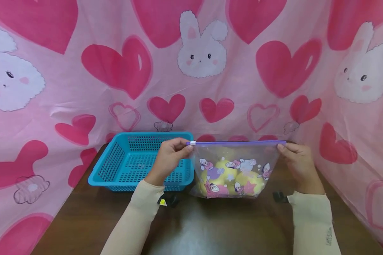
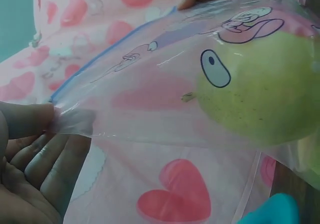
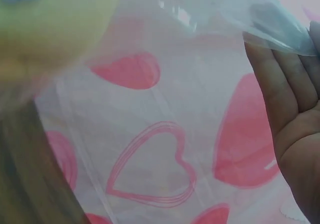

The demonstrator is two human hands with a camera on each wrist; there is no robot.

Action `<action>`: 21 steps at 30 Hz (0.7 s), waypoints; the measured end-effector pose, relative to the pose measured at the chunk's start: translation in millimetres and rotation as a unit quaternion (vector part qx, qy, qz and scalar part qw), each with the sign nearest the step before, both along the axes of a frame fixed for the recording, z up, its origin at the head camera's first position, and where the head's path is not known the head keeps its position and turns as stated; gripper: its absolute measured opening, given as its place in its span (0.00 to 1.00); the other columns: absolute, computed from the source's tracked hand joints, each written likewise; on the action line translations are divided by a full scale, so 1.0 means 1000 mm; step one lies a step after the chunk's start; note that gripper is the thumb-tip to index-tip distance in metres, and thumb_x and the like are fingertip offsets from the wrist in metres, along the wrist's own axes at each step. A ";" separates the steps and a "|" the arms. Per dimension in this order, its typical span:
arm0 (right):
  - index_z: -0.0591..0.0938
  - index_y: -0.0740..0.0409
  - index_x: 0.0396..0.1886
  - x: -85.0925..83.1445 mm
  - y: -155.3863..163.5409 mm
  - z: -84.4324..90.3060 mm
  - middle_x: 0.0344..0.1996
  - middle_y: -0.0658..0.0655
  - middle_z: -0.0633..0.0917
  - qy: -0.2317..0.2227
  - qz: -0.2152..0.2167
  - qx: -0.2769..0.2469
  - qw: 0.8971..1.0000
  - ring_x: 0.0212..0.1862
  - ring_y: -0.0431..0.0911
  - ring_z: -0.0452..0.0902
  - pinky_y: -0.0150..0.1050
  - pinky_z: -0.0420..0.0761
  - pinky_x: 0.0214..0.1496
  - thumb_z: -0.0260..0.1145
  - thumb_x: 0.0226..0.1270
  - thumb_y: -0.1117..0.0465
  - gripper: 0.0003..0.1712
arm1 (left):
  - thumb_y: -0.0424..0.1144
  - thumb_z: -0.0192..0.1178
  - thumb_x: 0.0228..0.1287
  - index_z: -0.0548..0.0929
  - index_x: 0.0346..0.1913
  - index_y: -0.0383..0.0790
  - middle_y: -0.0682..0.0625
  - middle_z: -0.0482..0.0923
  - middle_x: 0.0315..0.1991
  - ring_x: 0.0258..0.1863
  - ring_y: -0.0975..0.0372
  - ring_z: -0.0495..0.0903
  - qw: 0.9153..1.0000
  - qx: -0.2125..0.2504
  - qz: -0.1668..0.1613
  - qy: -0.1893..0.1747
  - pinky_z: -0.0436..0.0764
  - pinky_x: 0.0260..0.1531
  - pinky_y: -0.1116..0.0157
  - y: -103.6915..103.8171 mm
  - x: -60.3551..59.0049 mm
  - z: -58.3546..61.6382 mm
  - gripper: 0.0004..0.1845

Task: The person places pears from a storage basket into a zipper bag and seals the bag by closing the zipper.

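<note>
A clear slider zip bag (image 1: 233, 170) with a purple zip strip and printed cartoon figures hangs between both hands in the head view. Inside are several yellow-green pears (image 2: 260, 94); a short stem and fine speckles show on one in the left wrist view. My left hand (image 1: 167, 159) pinches the top left corner, right at the white slider (image 1: 193, 143). At the opposite top corner, my right hand (image 1: 299, 163) grips the bag between thumb and fingers. The zip strip is stretched straight between them, and the pears sit low in the bag.
A blue plastic basket (image 1: 115, 170) with perforated walls stands to the left on the dark wooden table (image 1: 210, 226), partly behind my left hand. Pink cloth (image 1: 207, 88) with hearts and rabbits hangs behind the table and at both sides.
</note>
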State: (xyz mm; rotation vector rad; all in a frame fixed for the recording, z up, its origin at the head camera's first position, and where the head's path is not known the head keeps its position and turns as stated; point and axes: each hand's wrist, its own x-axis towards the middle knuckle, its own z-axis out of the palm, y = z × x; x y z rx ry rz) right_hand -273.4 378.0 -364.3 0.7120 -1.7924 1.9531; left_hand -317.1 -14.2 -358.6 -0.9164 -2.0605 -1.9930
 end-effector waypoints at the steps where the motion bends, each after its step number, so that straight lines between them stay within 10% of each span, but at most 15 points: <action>1: 0.82 0.78 0.46 0.002 0.000 -0.001 0.35 0.54 0.88 -0.004 0.005 0.002 1.000 0.38 0.44 0.81 0.33 0.81 0.44 0.52 0.71 0.78 0.13 | 0.35 0.64 0.65 0.85 0.44 0.35 0.46 0.86 0.39 0.38 0.53 0.85 1.000 -0.003 -0.003 -0.005 0.83 0.42 0.58 -0.001 0.002 0.000 0.09; 21: 0.84 0.76 0.43 0.055 0.008 0.001 0.34 0.58 0.88 0.006 0.048 0.029 0.998 0.36 0.43 0.83 0.31 0.82 0.39 0.46 0.64 0.87 0.20 | 0.32 0.63 0.66 0.81 0.44 0.33 0.43 0.85 0.39 0.39 0.50 0.85 0.992 -0.063 -0.101 -0.047 0.82 0.42 0.54 -0.019 0.038 0.016 0.07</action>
